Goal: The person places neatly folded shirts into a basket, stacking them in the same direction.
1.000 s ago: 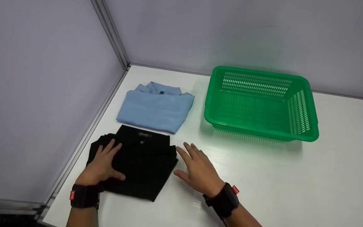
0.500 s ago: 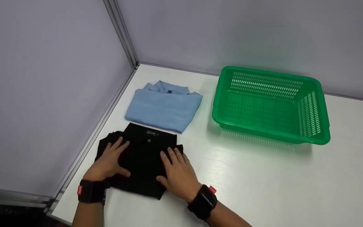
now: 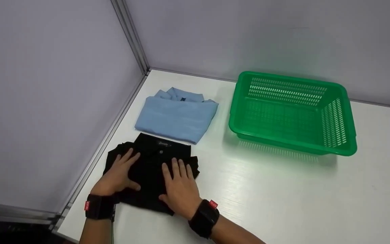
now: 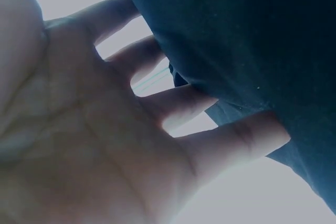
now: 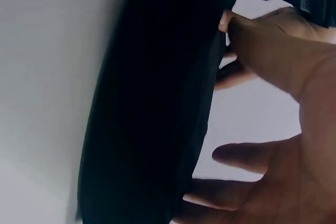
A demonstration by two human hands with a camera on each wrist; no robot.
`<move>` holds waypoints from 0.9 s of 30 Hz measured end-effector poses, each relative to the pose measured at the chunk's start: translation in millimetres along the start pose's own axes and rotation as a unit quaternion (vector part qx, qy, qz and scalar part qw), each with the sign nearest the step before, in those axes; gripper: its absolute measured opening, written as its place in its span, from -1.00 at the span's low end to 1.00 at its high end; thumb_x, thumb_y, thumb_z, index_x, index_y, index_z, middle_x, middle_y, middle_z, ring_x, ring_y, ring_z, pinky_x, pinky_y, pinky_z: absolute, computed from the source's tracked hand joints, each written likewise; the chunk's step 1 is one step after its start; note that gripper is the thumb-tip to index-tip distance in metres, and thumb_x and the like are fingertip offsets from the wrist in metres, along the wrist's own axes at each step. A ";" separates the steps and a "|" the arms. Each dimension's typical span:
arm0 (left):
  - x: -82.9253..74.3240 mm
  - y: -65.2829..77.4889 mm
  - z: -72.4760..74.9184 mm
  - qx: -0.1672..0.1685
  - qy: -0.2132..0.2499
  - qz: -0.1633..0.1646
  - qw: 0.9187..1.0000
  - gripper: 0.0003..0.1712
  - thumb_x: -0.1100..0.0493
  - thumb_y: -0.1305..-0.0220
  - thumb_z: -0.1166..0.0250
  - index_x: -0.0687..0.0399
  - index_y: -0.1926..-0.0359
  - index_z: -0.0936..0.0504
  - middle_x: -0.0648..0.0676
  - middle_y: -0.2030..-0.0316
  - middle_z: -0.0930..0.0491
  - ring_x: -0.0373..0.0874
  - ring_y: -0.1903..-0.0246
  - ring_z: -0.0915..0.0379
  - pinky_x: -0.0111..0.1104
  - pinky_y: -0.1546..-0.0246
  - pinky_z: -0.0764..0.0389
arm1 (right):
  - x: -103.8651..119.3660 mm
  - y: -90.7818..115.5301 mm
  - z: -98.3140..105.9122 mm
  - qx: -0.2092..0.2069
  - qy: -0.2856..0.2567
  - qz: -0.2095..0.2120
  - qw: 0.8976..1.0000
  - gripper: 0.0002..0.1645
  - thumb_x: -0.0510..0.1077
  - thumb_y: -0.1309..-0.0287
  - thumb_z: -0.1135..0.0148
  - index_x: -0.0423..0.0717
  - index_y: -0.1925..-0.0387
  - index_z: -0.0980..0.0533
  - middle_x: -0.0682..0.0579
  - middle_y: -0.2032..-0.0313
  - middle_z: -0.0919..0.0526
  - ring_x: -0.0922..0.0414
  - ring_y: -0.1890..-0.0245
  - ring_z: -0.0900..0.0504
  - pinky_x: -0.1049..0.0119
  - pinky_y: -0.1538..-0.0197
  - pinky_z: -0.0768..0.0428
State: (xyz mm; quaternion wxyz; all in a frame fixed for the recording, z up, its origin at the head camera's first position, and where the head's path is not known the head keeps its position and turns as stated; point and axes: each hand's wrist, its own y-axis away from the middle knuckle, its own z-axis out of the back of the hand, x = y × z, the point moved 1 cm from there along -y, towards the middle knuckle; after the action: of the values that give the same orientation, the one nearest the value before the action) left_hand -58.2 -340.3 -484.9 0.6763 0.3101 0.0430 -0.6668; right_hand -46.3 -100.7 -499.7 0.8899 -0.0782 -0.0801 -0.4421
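The white table [image 3: 283,193] carries all items. A green perforated basket [image 3: 289,143] stands at its rear, against the back panel. A folded black garment [image 3: 151,174] lies nearer the person, just before a folded light-blue shirt [image 3: 177,117]. The right hand [image 3: 180,191] and left hand [image 3: 116,176] rest on the black garment, fingers extended and spread, pinching nothing.

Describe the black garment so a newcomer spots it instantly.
On the white table, left of the green basket, lies a folded blue shirt. The black garment lies on its near side, under the left hand and right hand. Its black cloth sets it apart from the folded blue shirt.
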 end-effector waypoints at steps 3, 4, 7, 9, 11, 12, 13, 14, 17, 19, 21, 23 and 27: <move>-1.3 -0.8 -0.9 0.004 0.005 0.006 1.000 0.35 0.18 0.04 -0.72 0.12 -0.67 -0.09 0.34 -0.69 0.18 0.65 -0.57 0.40 0.53 -0.38 -0.17 | 3.5 -2.0 -4.2 0.006 0.006 -0.014 1.000 0.18 0.35 -0.17 -0.49 -0.12 -0.60 -0.23 -0.35 -0.51 -0.35 -0.27 -0.50 -0.42 -0.14 -0.49 -0.47; -1.4 -1.1 -1.2 0.004 0.007 0.007 1.000 0.35 0.18 0.04 -0.72 0.12 -0.67 -0.09 0.34 -0.69 0.19 0.65 -0.57 0.40 0.53 -0.38 -0.17 | 4.4 -2.8 -5.8 0.010 0.005 -0.020 1.000 0.20 0.36 -0.16 -0.49 -0.13 -0.61 -0.22 -0.37 -0.51 -0.35 -0.28 -0.50 -0.42 -0.15 -0.48 -0.48; -1.1 -1.8 -2.4 0.004 0.006 0.007 1.000 0.36 0.17 0.05 -0.72 0.12 -0.67 -0.09 0.34 -0.69 0.19 0.66 -0.57 0.41 0.54 -0.37 -0.17 | 6.1 -5.5 -10.2 0.022 0.008 -0.039 0.999 0.25 0.43 -0.14 -0.46 -0.17 -0.61 -0.20 -0.41 -0.49 -0.36 -0.32 -0.49 -0.41 -0.15 -0.47 -0.48; -0.2 -2.0 -3.7 0.002 0.005 0.009 1.000 0.36 0.17 0.06 -0.73 0.12 -0.67 -0.10 0.34 -0.69 0.18 0.66 -0.57 0.40 0.54 -0.37 -0.17 | 7.3 -7.9 -13.2 0.031 0.015 -0.047 0.998 0.29 0.49 -0.13 -0.42 -0.18 -0.61 -0.20 -0.42 -0.48 -0.37 -0.33 -0.49 -0.41 -0.17 -0.47 -0.48; 0.1 -1.9 -4.9 -0.002 0.003 0.012 1.000 0.37 0.17 0.08 -0.74 0.11 -0.67 -0.12 0.34 -0.69 0.17 0.66 -0.57 0.39 0.54 -0.37 -0.18 | 8.4 -10.1 -15.9 0.036 0.024 -0.050 0.998 0.32 0.56 -0.11 -0.37 -0.18 -0.61 -0.21 -0.42 -0.48 -0.38 -0.34 -0.48 -0.42 -0.18 -0.45 -0.49; 0.2 -1.9 -5.4 -0.004 0.002 0.013 1.000 0.36 0.17 0.09 -0.74 0.11 -0.66 -0.13 0.34 -0.69 0.16 0.66 -0.57 0.38 0.53 -0.37 -0.19 | 9.2 -11.0 -16.7 0.037 0.028 -0.052 0.998 0.34 0.58 -0.10 -0.36 -0.18 -0.61 -0.21 -0.42 -0.47 -0.38 -0.34 -0.47 -0.43 -0.19 -0.44 -0.50; 0.1 -1.6 -5.8 -0.007 0.001 0.014 1.000 0.36 0.18 0.10 -0.75 0.12 -0.66 -0.14 0.34 -0.68 0.14 0.66 -0.57 0.38 0.53 -0.37 -0.19 | 10.1 -11.8 -17.2 0.037 0.032 -0.053 0.997 0.35 0.60 -0.08 -0.34 -0.18 -0.61 -0.21 -0.42 -0.48 -0.38 -0.35 -0.46 -0.44 -0.20 -0.44 -0.51; -0.2 -1.4 -6.1 -0.011 0.000 0.015 1.000 0.36 0.18 0.11 -0.75 0.12 -0.66 -0.15 0.34 -0.68 0.14 0.66 -0.57 0.37 0.53 -0.37 -0.19 | 11.1 -12.5 -17.5 0.037 0.038 -0.054 0.997 0.36 0.61 -0.07 -0.34 -0.17 -0.61 -0.21 -0.42 -0.48 -0.37 -0.34 -0.45 -0.46 -0.20 -0.42 -0.52; -2.0 -0.6 -6.6 -0.022 -0.008 0.016 1.000 0.36 0.19 0.15 -0.76 0.14 -0.64 -0.19 0.35 -0.67 0.10 0.67 -0.56 0.34 0.53 -0.35 -0.22 | 13.3 -13.8 -17.6 0.034 0.055 -0.058 0.996 0.38 0.63 -0.02 -0.36 -0.14 -0.61 -0.22 -0.37 -0.51 -0.35 -0.32 -0.41 -0.51 -0.18 -0.38 -0.56; -4.4 0.1 -6.9 -0.030 -0.019 0.017 0.999 0.36 0.18 0.17 -0.77 0.15 -0.63 -0.21 0.37 -0.66 0.07 0.69 -0.55 0.31 0.53 -0.33 -0.26 | 14.6 -15.0 -17.4 0.034 0.076 -0.058 0.995 0.39 0.65 0.00 -0.36 -0.10 -0.62 -0.22 -0.32 -0.53 -0.35 -0.29 -0.39 -0.55 -0.15 -0.35 -0.60; -6.9 0.5 -7.3 -0.034 -0.031 0.022 0.999 0.35 0.17 0.18 -0.78 0.16 -0.62 -0.23 0.38 -0.66 0.05 0.72 -0.53 0.30 0.52 -0.30 -0.31 | 15.8 -16.4 -16.9 0.034 0.095 -0.058 0.993 0.40 0.67 0.03 -0.36 -0.08 -0.61 -0.23 -0.28 -0.52 -0.38 -0.27 -0.37 -0.58 -0.13 -0.33 -0.63; -9.8 0.9 -7.3 -0.036 -0.040 0.031 0.998 0.34 0.17 0.17 -0.77 0.15 -0.62 -0.23 0.38 -0.65 0.04 0.75 -0.51 0.30 0.52 -0.25 -0.37 | 16.7 -17.9 -15.9 0.036 0.114 -0.056 0.991 0.40 0.68 0.04 -0.35 -0.05 -0.61 -0.24 -0.25 -0.50 -0.43 -0.25 -0.35 -0.60 -0.11 -0.31 -0.65; -14.2 1.0 -5.1 -0.032 -0.043 0.053 0.997 0.32 0.21 0.12 -0.75 0.13 -0.63 -0.21 0.37 -0.66 0.07 0.78 -0.50 0.37 0.52 -0.22 -0.40 | 17.7 -21.6 -14.5 0.036 0.120 -0.061 0.990 0.41 0.68 0.09 -0.39 -0.02 -0.61 -0.25 -0.22 -0.46 -0.49 -0.25 -0.33 -0.62 -0.11 -0.29 -0.66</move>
State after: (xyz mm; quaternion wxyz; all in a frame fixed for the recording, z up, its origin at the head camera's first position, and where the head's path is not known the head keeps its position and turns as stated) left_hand -57.0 -325.6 -482.0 0.7216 0.2615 0.0190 -0.6407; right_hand -52.0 -130.4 -508.6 0.8665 0.0120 0.0066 -0.4991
